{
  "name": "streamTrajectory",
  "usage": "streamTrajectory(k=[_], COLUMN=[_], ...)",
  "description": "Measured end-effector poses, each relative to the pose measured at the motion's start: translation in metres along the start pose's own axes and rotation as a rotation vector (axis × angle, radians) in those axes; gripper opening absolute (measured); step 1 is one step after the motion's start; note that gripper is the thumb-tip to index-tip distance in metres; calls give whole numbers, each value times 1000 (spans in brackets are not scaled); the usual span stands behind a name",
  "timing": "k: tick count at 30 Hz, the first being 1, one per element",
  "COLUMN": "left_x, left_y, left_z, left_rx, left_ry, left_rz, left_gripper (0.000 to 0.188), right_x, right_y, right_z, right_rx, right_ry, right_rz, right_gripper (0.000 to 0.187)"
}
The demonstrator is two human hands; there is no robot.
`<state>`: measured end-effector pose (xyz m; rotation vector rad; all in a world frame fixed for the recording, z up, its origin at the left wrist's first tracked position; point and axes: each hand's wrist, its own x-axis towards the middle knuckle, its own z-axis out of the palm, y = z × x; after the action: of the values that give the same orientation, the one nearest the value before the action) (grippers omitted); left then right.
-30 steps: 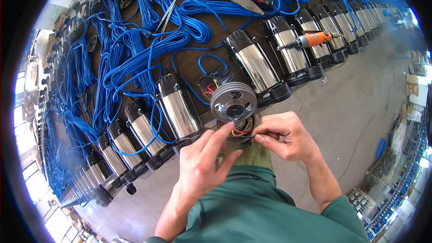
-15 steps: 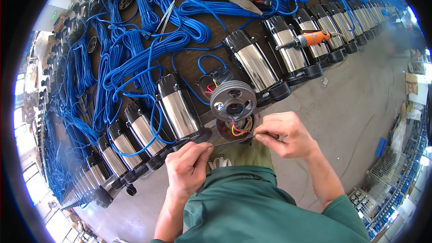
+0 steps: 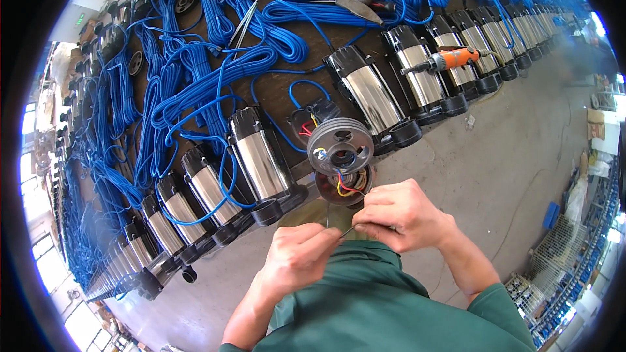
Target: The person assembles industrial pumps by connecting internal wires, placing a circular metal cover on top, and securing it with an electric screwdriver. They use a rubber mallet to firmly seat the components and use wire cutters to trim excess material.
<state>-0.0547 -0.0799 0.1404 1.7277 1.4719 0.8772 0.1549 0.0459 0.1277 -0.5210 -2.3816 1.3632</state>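
My left hand [image 3: 297, 254] and my right hand [image 3: 404, 216] are both closed, pinching a thin dark strand [image 3: 347, 231] whose short middle part shows between the fingertips. I cannot tell whether it is wire or a tie. Just beyond the hands, at the bench edge, stands an opened pump motor [image 3: 326, 190], with red, blue and yellow wires [image 3: 344, 186] coming out. Above the opening sits a round grey grooved cover [image 3: 319, 135] with holes. Behind it, a dark part [image 3: 301, 119] carries red and yellow leads and a blue cable.
Steel-bodied pumps [image 3: 259, 163] with black ends line the bench edge on both sides. Coiled blue cables [image 3: 215, 78] cover the bench [image 3: 280, 88]. A hammer [image 3: 358, 8] lies at the back, an orange power tool [image 3: 453, 58] across pumps at right, and pale thin strips [image 3: 244, 23] at back left.
My hands have come closer together and nearer my body, the left moving right. The strand, stretched out between them before, now shows only a short piece between the fingers.
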Motion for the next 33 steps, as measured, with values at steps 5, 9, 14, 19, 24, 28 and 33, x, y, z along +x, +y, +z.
streamTrajectory(k=[5, 9, 14, 19, 24, 28, 33], left_x=[-17, -27, -24, -20, -16, -14, -16], left_y=[-10, -8, -17, -19, -26, -38, -37], left_z=[1, 7, 8, 26, 62, 84, 89], left_rx=[-349, -564, -889, -996, -944, -1154, -1407], left_ry=[108, 243, 569, 582, 522, 569, 563], left_rz=[-129, -396, -553, -654, -784, -863, -881], left_gripper=[7, 7, 21, 12, 27, 36, 47], right_x=[-3, -6, -35, -36, -8, 8, 1], right_y=[11, 30, 27, 20, 19, 6, 6], right_z=[-7, 7, 19, 48, 44, 48, 67], right_rx=[4, -81, 45, 357, -177, -204, 404], right_ry=[81, 352, 630, 473, 367, 290, 448], right_rz=[48, 48, 528, 842, 867, 1046, 1200], right_gripper=[9, 9, 38, 44, 36, 33, 33])
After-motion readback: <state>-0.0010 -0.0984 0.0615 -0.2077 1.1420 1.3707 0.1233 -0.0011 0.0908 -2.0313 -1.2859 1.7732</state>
